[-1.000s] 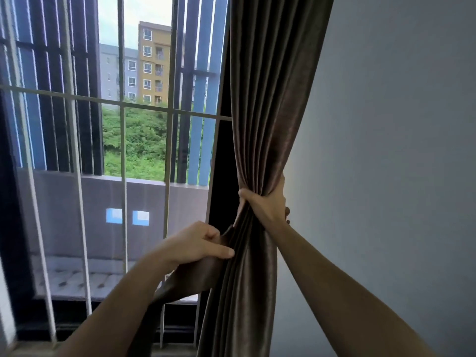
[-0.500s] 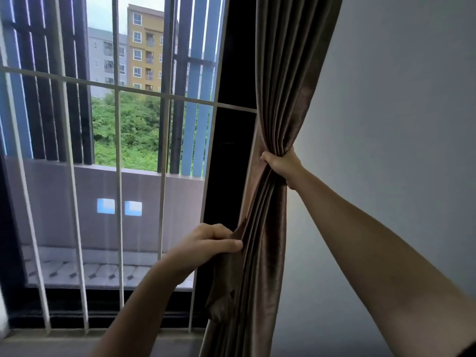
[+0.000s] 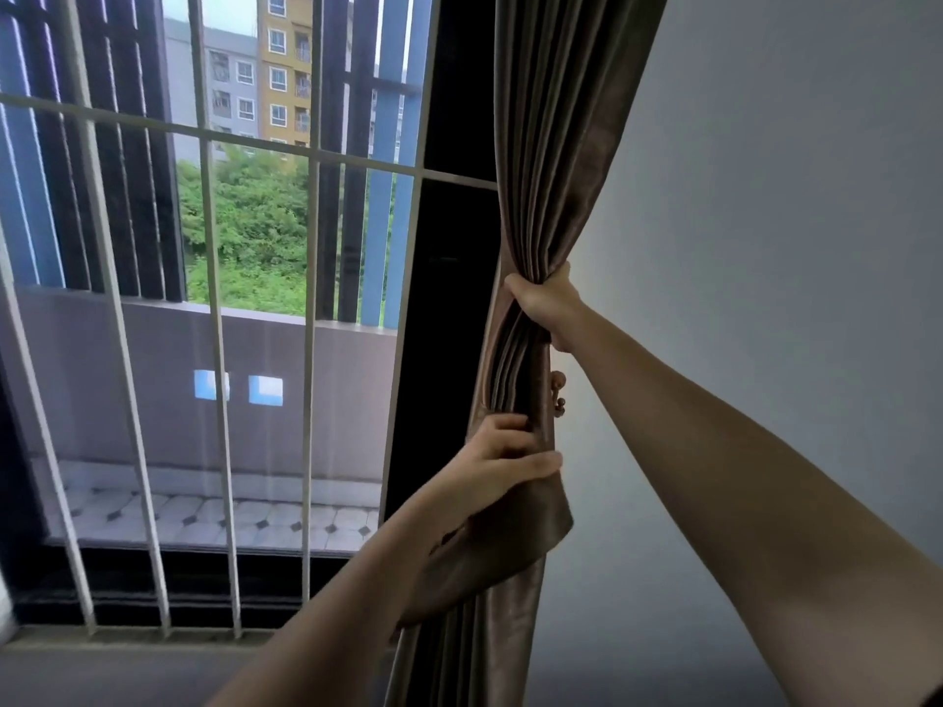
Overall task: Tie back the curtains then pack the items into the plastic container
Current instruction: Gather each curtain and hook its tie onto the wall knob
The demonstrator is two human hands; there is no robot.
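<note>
Fig.: brown curtain (image 3: 561, 145) bunched at window's rt edge, beside grey wall (image 3: 765, 196). Rt hand (image 3: 546, 303), upper: fingers clamped round the gathered folds. L hand (image 3: 500, 466), lower: fingers & thumb curled on a matching fabric band (image 3: 510, 548), held vs. curtain's front; band's end droops under the wrist. Small hook (image 3: 559, 390) just beside curtain, btwn the hands. White window bars (image 3: 217, 349) at left.
</note>
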